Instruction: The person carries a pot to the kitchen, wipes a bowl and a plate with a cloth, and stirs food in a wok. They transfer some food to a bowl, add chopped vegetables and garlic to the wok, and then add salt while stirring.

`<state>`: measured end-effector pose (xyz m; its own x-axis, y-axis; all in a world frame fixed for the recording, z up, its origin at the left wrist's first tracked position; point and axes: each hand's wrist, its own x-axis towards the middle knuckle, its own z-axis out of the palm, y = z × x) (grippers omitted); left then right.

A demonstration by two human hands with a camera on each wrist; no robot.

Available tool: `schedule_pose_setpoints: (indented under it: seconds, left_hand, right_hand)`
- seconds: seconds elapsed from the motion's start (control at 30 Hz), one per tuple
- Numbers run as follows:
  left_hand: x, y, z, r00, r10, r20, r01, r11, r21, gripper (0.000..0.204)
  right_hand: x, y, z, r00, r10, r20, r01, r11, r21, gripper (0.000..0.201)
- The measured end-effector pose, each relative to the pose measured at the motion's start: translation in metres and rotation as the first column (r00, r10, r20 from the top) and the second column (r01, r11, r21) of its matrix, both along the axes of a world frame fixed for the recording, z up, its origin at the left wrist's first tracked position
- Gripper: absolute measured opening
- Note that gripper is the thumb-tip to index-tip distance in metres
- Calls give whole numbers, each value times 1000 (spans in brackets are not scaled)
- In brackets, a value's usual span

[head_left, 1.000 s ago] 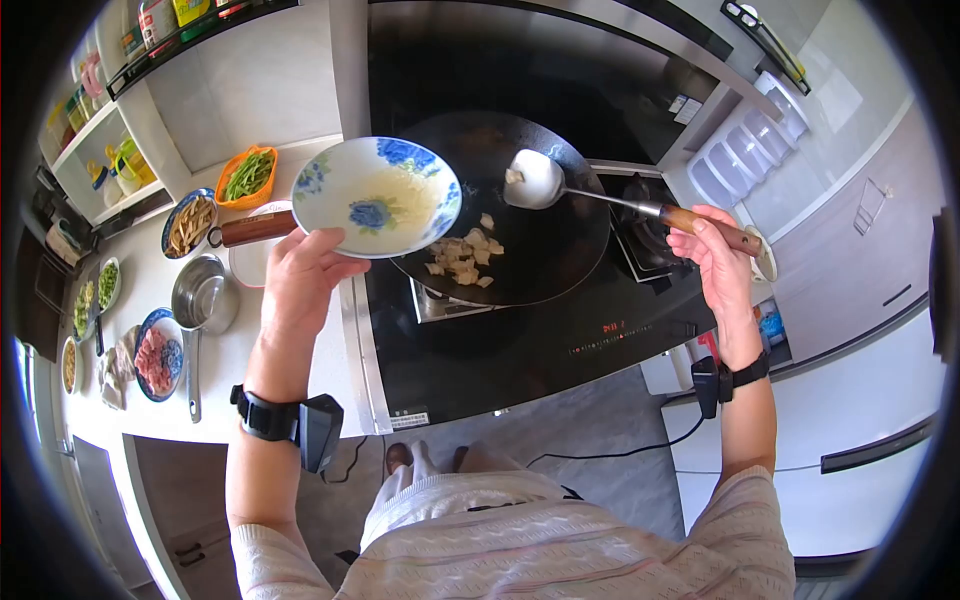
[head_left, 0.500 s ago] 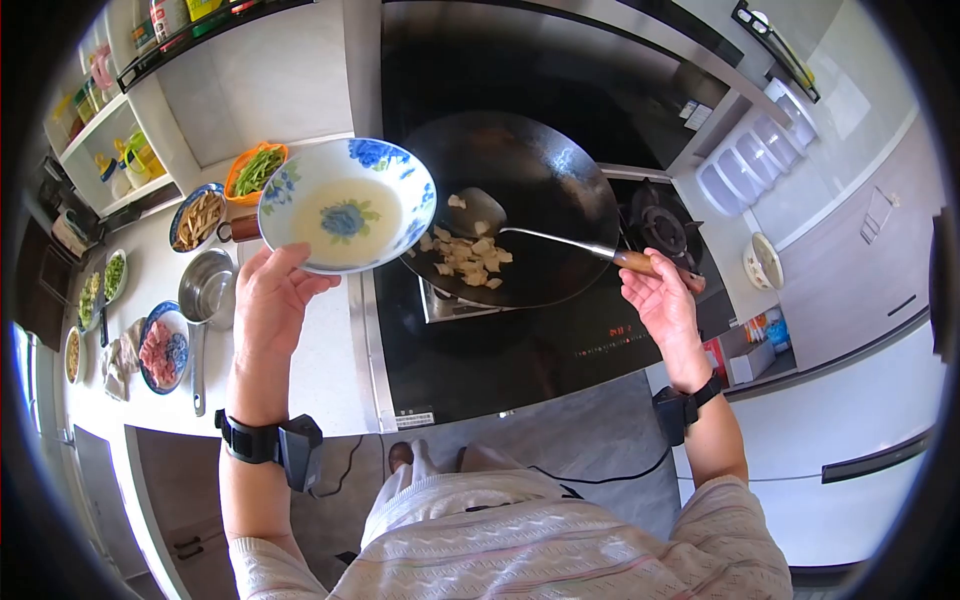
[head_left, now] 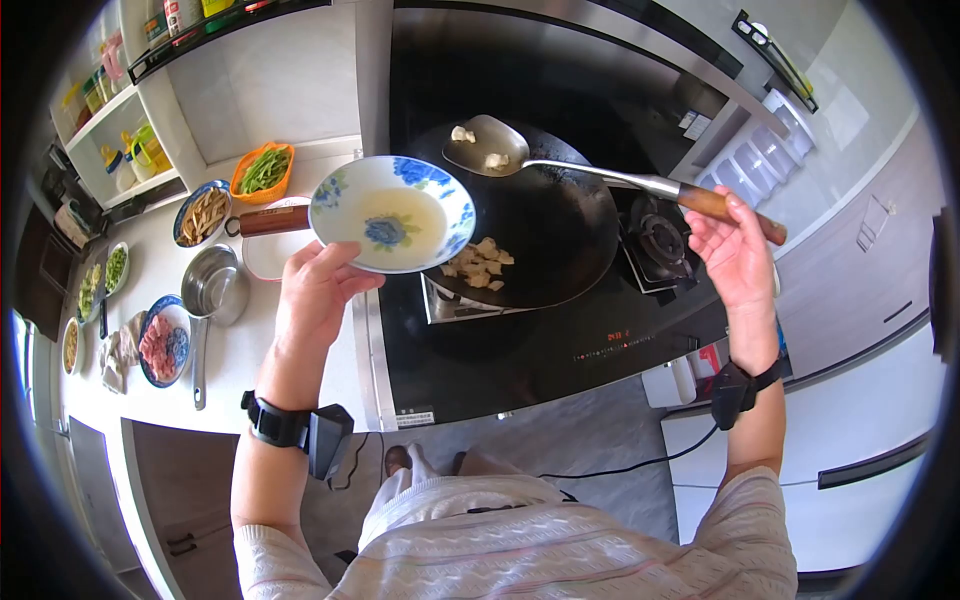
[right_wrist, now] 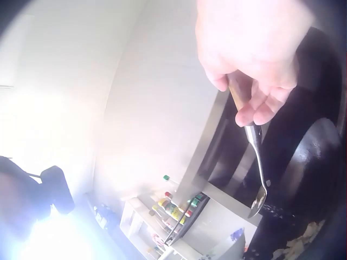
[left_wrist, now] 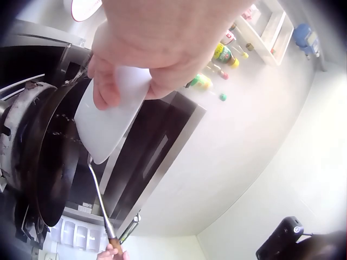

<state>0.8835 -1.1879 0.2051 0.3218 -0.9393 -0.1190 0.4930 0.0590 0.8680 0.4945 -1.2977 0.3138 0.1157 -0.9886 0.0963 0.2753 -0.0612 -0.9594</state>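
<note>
My left hand pinches the rim of a blue-flowered white bowl holding pale, cloudy liquid, above the wok's left side. In the left wrist view the bowl's white underside shows beneath the left hand. With its wooden handle between thumb and fingers, my right hand holds a metal spatula. Two pale pieces lie on the spatula's blade, raised over the wok's far side. Inside the wok, several pale pieces sit at the lower left.
On the left counter stand a steel saucepan, a plate of pink meat, an orange basket of green vegetables and a plate of brown strips. A second burner lies right of the wok.
The spatula dipped to the pieces in the wok, then rose to the far side with two on its blade. The bowl moved left, then back right, and its inside now shows cloudy liquid.
</note>
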Motion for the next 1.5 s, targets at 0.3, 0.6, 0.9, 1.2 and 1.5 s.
schedule_pose_setpoints:
  seconds: [0.3,0.6,0.9,1.2,1.5]
  left_hand:
    - [-11,-10,-4,998,-66,-1,66,998,-18,30]
    - [-6,-9,-7,997,-47,60,48,999,-16,30]
    - [-6,-9,-4,999,-16,38,17,1000,-22,30]
    - [-7,-12,-3,999,-37,21,38,999,-26,32]
    - [-4,-18,-7,999,-51,13,52,998,-33,31]
  right_hand:
    - [7,12,18,996,60,-63,-59,998,14,32]
    - [4,12,14,986,146,-77,-147,989,-8,30]
    - [21,20,11,954,251,-162,-281,938,-203,24]
    - [30,23,-7,935,292,-203,-338,906,-255,26]
    - [22,22,-20,926,361,-112,-377,904,-200,24]
